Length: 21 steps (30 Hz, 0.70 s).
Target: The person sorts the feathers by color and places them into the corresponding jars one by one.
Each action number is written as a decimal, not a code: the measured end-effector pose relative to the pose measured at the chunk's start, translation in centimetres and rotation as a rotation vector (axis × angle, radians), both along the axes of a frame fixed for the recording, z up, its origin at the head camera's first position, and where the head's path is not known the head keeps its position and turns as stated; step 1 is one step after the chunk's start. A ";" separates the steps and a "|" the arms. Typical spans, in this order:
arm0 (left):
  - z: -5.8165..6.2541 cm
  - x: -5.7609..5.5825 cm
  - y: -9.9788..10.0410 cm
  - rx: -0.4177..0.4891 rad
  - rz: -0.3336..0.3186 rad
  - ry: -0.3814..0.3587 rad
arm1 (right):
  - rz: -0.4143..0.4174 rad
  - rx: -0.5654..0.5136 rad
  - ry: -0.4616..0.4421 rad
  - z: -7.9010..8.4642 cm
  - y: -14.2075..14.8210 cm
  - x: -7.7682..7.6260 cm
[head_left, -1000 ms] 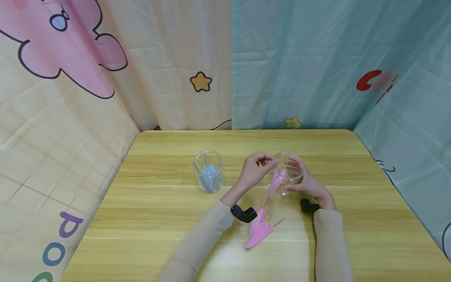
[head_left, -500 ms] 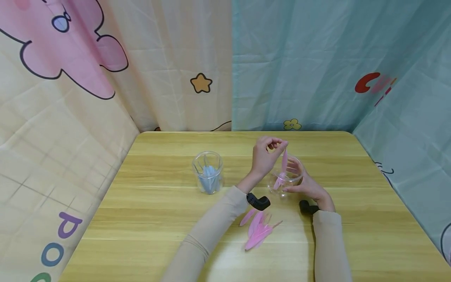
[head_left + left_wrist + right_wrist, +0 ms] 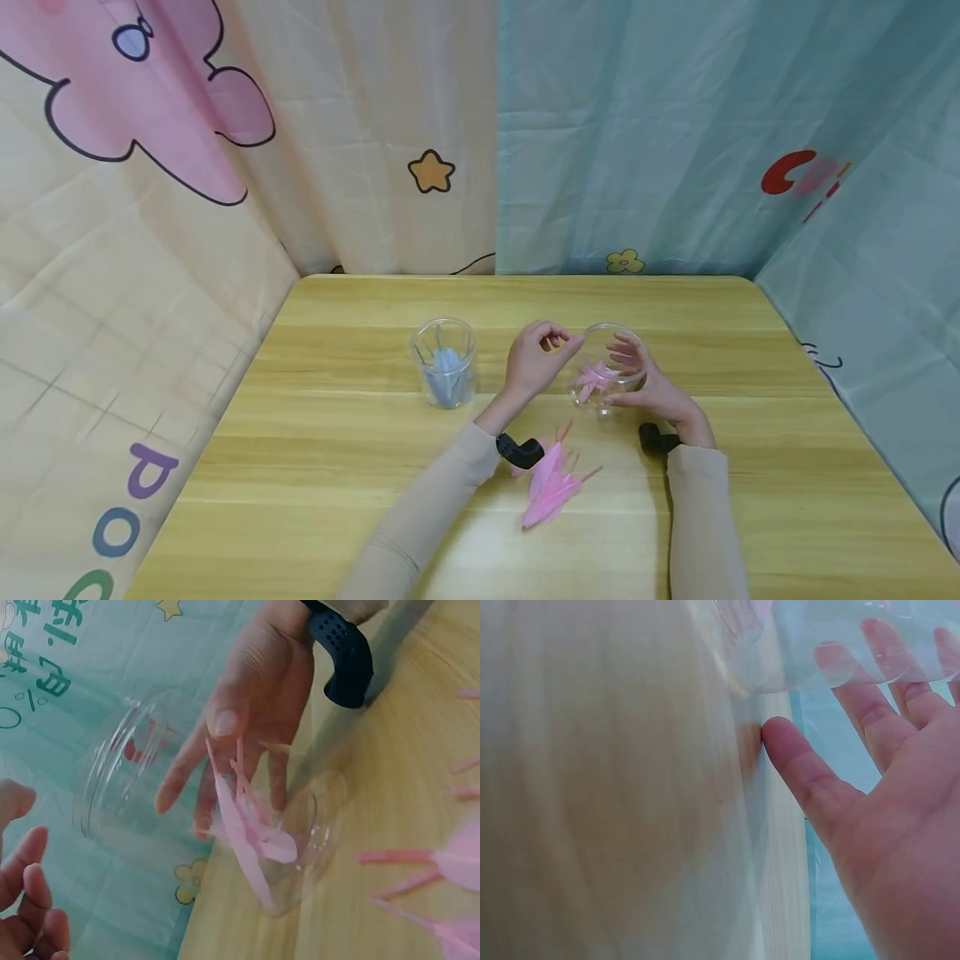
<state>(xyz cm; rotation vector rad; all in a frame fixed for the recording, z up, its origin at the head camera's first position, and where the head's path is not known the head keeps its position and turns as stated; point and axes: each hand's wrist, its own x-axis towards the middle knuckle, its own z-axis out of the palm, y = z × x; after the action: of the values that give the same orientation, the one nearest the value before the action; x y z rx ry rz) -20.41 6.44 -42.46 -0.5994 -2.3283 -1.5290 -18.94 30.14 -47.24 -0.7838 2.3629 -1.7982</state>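
Observation:
In the head view my left hand (image 3: 536, 358) is just left of a clear cup (image 3: 611, 329), its fingers loosely bent. The left wrist view shows that thumb and fingers (image 3: 34, 881) apart, nothing between them. My right hand (image 3: 660, 387) is spread around the cup's right side, fingers behind it and thumb in front. Seen from the right wrist, its fingers lie nearly straight behind the clear wall, with the thumb (image 3: 802, 765) below the cup's edge. Several pink feathers (image 3: 244, 832) stand and lean inside the cup. More pink feathers (image 3: 553, 492) lie on the table in front.
A second clear cup (image 3: 442, 322) with light blue feathers (image 3: 447, 375) stands to the left on the wooden table (image 3: 337, 467). Printed curtains (image 3: 360, 150) hang behind the table and along its sides.
Half a second ago my left hand pinched a pink feather upright over the cup. It has let go, the feather is inside, and the hand has moved left and down. The right hand stays put.

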 end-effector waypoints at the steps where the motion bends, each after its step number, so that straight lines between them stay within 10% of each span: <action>1: -0.4 0.2 -0.4 -0.045 -0.001 -0.026 | 0.002 -0.001 0.002 0.0 0.0 0.0; 9: -3.4 2.5 -2.5 -0.515 -0.087 -0.154 | -0.021 0.032 -0.022 0.2 0.1 0.2; 21: -4.9 4.6 -1.5 -0.837 -0.123 -0.012 | -0.021 0.032 -0.038 0.2 0.1 0.2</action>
<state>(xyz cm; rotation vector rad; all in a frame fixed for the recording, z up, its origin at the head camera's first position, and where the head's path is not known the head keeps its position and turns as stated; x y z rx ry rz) -15.82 4.95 -47.37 -0.9174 -2.9347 -0.5173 -18.73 30.22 -47.08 -0.7167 2.3791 -1.7619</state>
